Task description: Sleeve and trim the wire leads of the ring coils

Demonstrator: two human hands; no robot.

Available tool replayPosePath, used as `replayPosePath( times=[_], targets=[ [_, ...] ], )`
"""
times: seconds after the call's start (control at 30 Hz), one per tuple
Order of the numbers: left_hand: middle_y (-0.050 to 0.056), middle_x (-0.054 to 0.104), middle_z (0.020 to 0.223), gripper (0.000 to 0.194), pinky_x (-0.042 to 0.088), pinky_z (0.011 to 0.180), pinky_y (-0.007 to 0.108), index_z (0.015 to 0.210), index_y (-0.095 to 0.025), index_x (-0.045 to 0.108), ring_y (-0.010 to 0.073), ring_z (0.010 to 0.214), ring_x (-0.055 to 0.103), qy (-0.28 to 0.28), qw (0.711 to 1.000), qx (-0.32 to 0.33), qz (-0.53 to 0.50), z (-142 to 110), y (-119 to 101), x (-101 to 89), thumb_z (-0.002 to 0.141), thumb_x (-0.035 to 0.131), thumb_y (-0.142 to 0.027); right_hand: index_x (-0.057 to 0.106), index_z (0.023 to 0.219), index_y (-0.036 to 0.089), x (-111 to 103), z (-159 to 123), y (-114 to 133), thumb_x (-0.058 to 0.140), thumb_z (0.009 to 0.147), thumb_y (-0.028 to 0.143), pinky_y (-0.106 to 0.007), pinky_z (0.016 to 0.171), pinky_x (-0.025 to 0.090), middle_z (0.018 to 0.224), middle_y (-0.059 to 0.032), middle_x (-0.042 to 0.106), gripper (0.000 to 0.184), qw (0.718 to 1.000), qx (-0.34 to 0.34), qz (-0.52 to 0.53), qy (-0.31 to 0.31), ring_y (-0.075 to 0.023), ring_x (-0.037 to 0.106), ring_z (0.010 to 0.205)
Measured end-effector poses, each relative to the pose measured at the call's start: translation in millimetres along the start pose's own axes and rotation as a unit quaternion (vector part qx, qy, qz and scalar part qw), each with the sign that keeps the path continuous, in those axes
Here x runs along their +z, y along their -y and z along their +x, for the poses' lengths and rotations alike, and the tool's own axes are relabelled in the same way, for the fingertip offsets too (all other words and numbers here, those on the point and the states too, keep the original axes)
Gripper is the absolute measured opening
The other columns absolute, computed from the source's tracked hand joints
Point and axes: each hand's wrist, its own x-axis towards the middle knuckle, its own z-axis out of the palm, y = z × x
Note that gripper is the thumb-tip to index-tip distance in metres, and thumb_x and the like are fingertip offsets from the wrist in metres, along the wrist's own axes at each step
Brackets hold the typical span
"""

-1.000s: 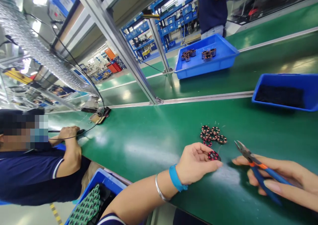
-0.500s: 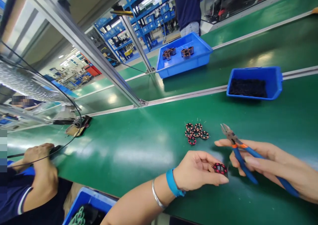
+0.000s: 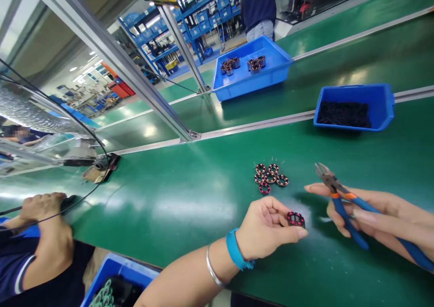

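Observation:
My left hand (image 3: 267, 228), with a teal band and a silver bangle at the wrist, pinches a ring-shaped motor stator (image 3: 296, 219) with pink-red marks between thumb and fingers. In my right hand (image 3: 379, 212) are diagonal cutting pliers (image 3: 342, 198) with blue and orange handles. Their jaws are parted and point up and to the left, away from the held stator. On the green bench, just beyond my left hand, lies a cluster of several stators (image 3: 270, 177), most with copper windings, the nearest one pink-red. Thin wire ends stick up from some of them.
A blue bin (image 3: 354, 125) of black pieces sits at the back right. A larger blue tray (image 3: 252, 84) holding wound stators stands farther back. A metal post (image 3: 135, 72) rises from the bench. At left are a co-worker's hands (image 3: 42, 207) and a blue bin (image 3: 130, 268) with green rings.
My right hand and the pliers have moved right, away from the stator. My left hand has shifted slightly up and left, and the stator is turned a little. The view has shifted slightly.

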Motion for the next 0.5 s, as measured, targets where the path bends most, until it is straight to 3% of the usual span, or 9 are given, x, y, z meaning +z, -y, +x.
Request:
replayPosePath(
  times=[0.1, 0.17, 0.27, 0.4, 0.5],
  targets=[
    [-0.004, 0.072, 0.068, 0.079, 0.054, 0.057, 0.020, 0.084, -0.017, 0.057, 0.0057, 0.055, 0.064, -0.006, 1.000, -0.002, -0.001, 0, 0, 1.9, 0.037, 0.115, -0.043, 0.082, 0.137, 0.034, 5, -6, -6, 0.077, 0.079, 0.081, -0.038, 0.070, 0.062, 0.086, -0.0056, 0.076, 0.075, 0.999, 0.033, 0.025, -0.007, -0.0236, 0.067, 0.071],
    [-0.005, 0.072, 0.069, 0.079, 0.053, 0.059, 0.017, 0.083, -0.017, 0.057, 0.0036, 0.057, 0.064, -0.013, 1.000, -0.004, 0.002, -1, -1, 4.2, 0.036, 0.114, -0.044, 0.083, 0.136, 0.036, 11, -7, -6, 0.081, 0.076, 0.081, -0.039, 0.077, 0.064, 0.086, -0.0051, 0.077, 0.075, 0.998, 0.043, 0.025, 0.027, -0.0251, 0.069, 0.076],
    [-0.005, 0.072, 0.072, 0.080, 0.050, 0.059, 0.015, 0.082, -0.017, 0.055, 0.0025, 0.060, 0.064, -0.017, 1.000, -0.019, 0.004, -3, -3, 5.6, 0.033, 0.114, -0.041, 0.082, 0.139, 0.033, 12, 0, -1, 0.078, 0.077, 0.082, -0.040, 0.072, 0.066, 0.086, -0.0078, 0.078, 0.079, 0.998, 0.027, 0.006, 0.063, -0.0289, 0.072, 0.078],
    [-0.007, 0.071, 0.071, 0.081, 0.052, 0.058, 0.016, 0.088, -0.017, 0.060, 0.0033, 0.058, 0.062, 0.006, 0.998, -0.058, 0.009, -3, -7, -1.0, 0.030, 0.115, -0.029, 0.077, 0.145, 0.033, -7, 1, -9, 0.074, 0.084, 0.077, -0.041, 0.070, 0.065, 0.093, -0.0096, 0.079, 0.076, 0.998, 0.045, 0.052, 0.008, -0.0292, 0.073, 0.078],
    [-0.007, 0.071, 0.073, 0.082, 0.056, 0.064, 0.018, 0.096, -0.015, 0.066, 0.0042, 0.061, 0.065, 0.056, 0.995, -0.084, 0.014, -3, -12, -9.1, 0.030, 0.115, -0.022, 0.084, 0.131, 0.036, -23, -10, -25, 0.073, 0.085, 0.074, -0.039, 0.067, 0.065, 0.099, -0.0100, 0.080, 0.060, 0.997, 0.069, 0.017, -0.030, -0.0287, 0.073, 0.078]
  ],
)
